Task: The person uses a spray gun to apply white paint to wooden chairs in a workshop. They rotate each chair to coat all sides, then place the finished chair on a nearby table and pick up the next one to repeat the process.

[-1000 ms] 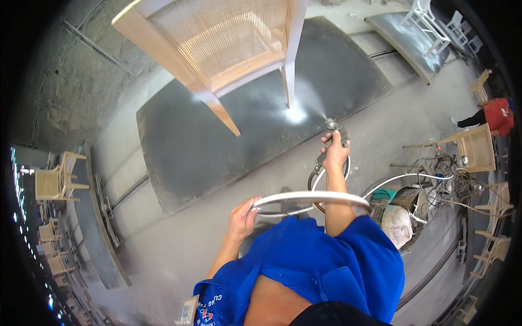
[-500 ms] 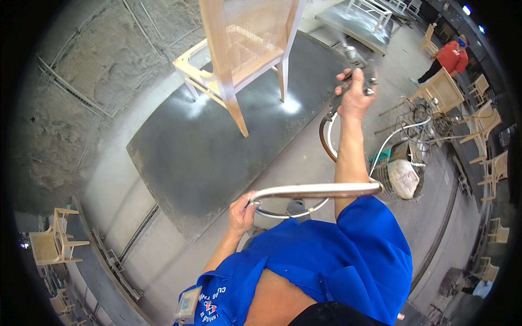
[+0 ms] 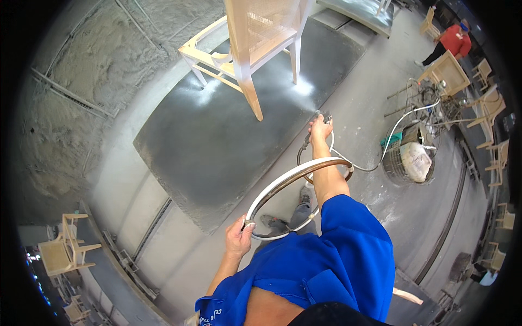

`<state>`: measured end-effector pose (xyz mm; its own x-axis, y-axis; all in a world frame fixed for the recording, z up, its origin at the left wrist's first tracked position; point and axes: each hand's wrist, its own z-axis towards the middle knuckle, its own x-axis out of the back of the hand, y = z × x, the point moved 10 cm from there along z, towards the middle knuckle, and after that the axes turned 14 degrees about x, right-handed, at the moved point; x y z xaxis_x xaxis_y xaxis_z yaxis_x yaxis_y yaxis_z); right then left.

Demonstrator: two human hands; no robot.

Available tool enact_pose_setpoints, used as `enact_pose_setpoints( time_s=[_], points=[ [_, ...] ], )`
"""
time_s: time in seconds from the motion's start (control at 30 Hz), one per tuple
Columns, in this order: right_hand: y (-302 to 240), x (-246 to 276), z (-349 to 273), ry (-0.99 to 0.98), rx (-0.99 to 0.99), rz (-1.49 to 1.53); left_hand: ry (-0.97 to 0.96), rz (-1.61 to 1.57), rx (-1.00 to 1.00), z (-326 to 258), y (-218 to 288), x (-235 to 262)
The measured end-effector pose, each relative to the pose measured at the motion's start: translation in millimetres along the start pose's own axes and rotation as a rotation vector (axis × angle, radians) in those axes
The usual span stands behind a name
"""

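Note:
My right hand (image 3: pixel 321 129) is closed round a spray gun (image 3: pixel 326 117), low beside the platform's edge. A pale mist leaves its nozzle toward the chair's legs. The light wooden chair (image 3: pixel 255 54), with a woven back, stands on the dark platform (image 3: pixel 201 146), its top cut off by the picture's edge. White and brown hose (image 3: pixel 288 177) runs in a loop from the gun past my right forearm. Lower left, my left hand (image 3: pixel 239 234) is closed on that hose, holding the loop in front of my body.
At right stands a wire basket (image 3: pixel 392 165) with a white bundle (image 3: pixel 416 162), near tangled hoses and equipment (image 3: pixel 421 98). A person in a red top (image 3: pixel 455 41) is farther back. More wooden chairs line the right side; another chair (image 3: pixel 62 247) is at left. A dusty grey wall (image 3: pixel 98 70) borders the platform.
My right hand has swung down and left with the spray gun, from the platform's far right toward the chair's leg. The hose loop has opened wider and the view has shifted.

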<state>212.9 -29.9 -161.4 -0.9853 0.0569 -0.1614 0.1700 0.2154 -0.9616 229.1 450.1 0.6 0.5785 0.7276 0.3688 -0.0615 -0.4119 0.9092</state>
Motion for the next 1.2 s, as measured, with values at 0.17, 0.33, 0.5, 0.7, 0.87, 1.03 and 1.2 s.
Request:
enact_pose_setpoints(
  time_s=[0.17, 0.33, 0.5, 0.7, 0.87, 1.03, 1.2],
  points=[
    [-8.4, 0.6, -35.3, 0.117, -0.007, 0.173, -0.021, -0.001, -0.027, -1.6, 1.3, 6.7],
    [-157.0, -40.5, -64.6, -0.08, 0.321, 0.419, -0.034, -0.053, -0.123, 10.2, 19.7, 13.8],
    [-283.2, -41.3, -84.6, -0.233, 0.561, 0.848, -0.034, -0.071, -0.204, 16.3, 33.3, 15.7],
    [-277.0, 3.5, -71.1, -0.219, 0.288, 0.394, -0.129, 0.009, -0.389, 6.4, 59.4, -18.2],
    [-291.5, 33.4, -72.9, -0.362, 0.338, 0.747, -0.134, -0.004, -0.385, 17.7, 77.1, -33.9],
    [-284.9, 50.3, -58.2, -0.315, 0.267, 0.371, -0.162, -0.044, -0.442, 26.2, 96.5, -51.4],
    [-326.7, 45.4, -33.9, -0.532, 0.337, 0.795, -0.122, -0.004, -0.45, 35.5, 113.6, -77.0]
  ],
)
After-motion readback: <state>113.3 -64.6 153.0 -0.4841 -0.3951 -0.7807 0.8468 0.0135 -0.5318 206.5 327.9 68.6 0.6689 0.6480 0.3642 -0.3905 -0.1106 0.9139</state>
